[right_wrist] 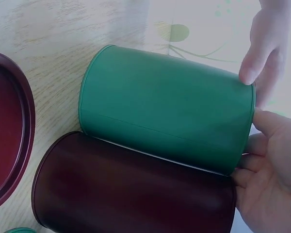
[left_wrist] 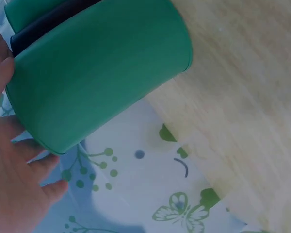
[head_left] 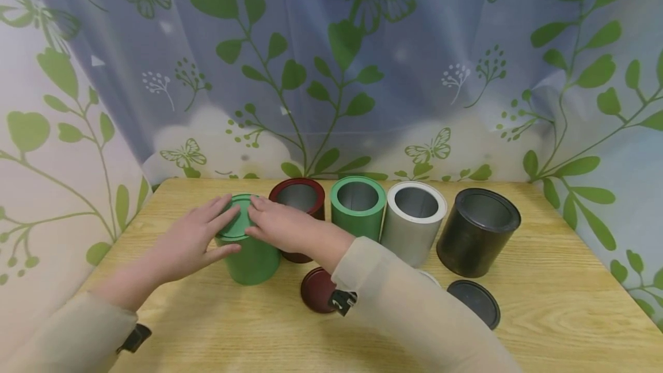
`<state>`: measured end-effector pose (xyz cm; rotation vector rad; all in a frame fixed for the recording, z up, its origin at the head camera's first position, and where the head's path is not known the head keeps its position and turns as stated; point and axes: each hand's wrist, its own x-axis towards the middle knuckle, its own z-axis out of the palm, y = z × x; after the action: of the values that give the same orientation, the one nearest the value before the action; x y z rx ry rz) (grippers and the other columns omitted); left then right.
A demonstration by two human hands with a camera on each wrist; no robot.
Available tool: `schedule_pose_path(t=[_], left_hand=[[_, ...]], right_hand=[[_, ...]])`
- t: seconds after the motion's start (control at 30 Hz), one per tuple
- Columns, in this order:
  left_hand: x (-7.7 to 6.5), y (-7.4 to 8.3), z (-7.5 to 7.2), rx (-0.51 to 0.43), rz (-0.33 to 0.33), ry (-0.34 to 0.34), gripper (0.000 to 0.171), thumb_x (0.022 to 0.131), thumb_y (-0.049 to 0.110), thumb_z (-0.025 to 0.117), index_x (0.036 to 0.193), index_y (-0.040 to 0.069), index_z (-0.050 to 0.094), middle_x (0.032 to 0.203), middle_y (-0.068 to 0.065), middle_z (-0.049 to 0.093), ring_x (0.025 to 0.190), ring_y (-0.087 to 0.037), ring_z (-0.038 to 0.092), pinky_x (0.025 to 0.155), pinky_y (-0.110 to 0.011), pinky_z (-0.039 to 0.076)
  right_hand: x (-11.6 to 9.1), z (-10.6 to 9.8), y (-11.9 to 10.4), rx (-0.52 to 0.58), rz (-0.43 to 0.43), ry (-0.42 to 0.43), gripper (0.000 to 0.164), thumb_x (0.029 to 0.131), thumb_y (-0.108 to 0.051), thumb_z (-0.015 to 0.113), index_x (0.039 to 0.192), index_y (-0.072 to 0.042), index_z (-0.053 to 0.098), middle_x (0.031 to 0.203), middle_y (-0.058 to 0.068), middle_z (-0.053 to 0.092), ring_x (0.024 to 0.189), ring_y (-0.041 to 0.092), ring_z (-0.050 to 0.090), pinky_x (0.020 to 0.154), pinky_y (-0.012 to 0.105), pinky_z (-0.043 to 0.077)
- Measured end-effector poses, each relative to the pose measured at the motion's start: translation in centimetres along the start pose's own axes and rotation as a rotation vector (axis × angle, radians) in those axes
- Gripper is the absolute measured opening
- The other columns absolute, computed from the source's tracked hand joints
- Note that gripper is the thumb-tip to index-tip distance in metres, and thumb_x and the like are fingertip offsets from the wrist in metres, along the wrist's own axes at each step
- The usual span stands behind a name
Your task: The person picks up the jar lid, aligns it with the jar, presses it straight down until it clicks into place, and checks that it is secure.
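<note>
A green can (head_left: 254,261) with a green lid (head_left: 235,227) over its top stands upright on the left of the table. My left hand (head_left: 191,238) lies on the lid's left side with fingers extended, its thumb near the can's upper wall. From the right, my right hand (head_left: 282,226) reaches across and rests its fingers on the same lid. In the right wrist view both hands are at the top end of the green can (right_wrist: 165,107). A dark red can (right_wrist: 136,189), uncovered on top, stands right beside it, partly hidden by my right hand in the head view.
To the right stand a lidless green can (head_left: 357,224), a white can (head_left: 411,240) and a black can (head_left: 471,246). In front lie a dark red lid (head_left: 315,289) and a black lid (head_left: 476,302). A white lid (head_left: 431,278) shows only its edge behind my right sleeve. A patterned curtain (head_left: 311,114) hangs behind the table.
</note>
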<state>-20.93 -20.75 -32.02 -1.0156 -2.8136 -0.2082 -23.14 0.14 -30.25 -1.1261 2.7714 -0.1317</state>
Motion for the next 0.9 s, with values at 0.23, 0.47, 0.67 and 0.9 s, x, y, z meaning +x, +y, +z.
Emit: schedule_pose_path(t=[0.23, 0.47, 0.67, 0.9], left_hand=[[1.0, 0.0, -0.7, 0.011, -0.007, -0.063, 0.073, 0.086, 0.046, 0.064, 0.136, -0.004, 0.044, 0.142, -0.027, 0.033, 0.122, -0.043, 0.042, 0.096, -0.055, 0.036], [2.1, 0.0, -1.3, -0.016, -0.006, -0.100, 0.068, 0.081, 0.042, 0.070, 0.126, -0.005, 0.053, 0.136, -0.026, 0.043, 0.111, -0.037, 0.053, 0.081, -0.044, 0.048], [2.7, -0.2, -2.0, -0.053, -0.031, -0.154, 0.071, 0.079, 0.046, 0.070, 0.128, -0.001, 0.052, 0.128, -0.019, 0.052, 0.096, -0.024, 0.059, 0.075, -0.039, 0.047], [3.2, -0.3, -3.8, -0.166, -0.076, -0.284, 0.085, 0.084, 0.064, 0.052, 0.138, -0.001, 0.042, 0.139, -0.017, 0.043, 0.121, -0.037, 0.046, 0.097, -0.052, 0.036]], right_hand=[[0.3, 0.0, 0.1, 0.037, 0.008, 0.017, 0.057, 0.098, -0.042, 0.040, 0.145, -0.009, 0.034, 0.154, 0.011, 0.015, 0.140, 0.018, 0.015, 0.108, 0.029, 0.025], [0.3, 0.0, 0.2, 0.058, -0.011, 0.033, 0.043, 0.097, -0.041, 0.043, 0.128, -0.011, 0.049, 0.153, 0.011, 0.020, 0.139, 0.017, 0.019, 0.106, 0.027, 0.029], [0.3, -0.1, 0.4, 0.065, -0.031, 0.044, 0.039, 0.098, -0.040, 0.043, 0.122, -0.011, 0.051, 0.152, 0.011, 0.021, 0.138, 0.017, 0.021, 0.105, 0.026, 0.030], [0.2, -0.4, 0.4, 0.027, -0.018, 0.002, 0.052, 0.099, -0.040, 0.038, 0.141, -0.008, 0.037, 0.154, 0.011, 0.015, 0.140, 0.019, 0.014, 0.109, 0.027, 0.022]])
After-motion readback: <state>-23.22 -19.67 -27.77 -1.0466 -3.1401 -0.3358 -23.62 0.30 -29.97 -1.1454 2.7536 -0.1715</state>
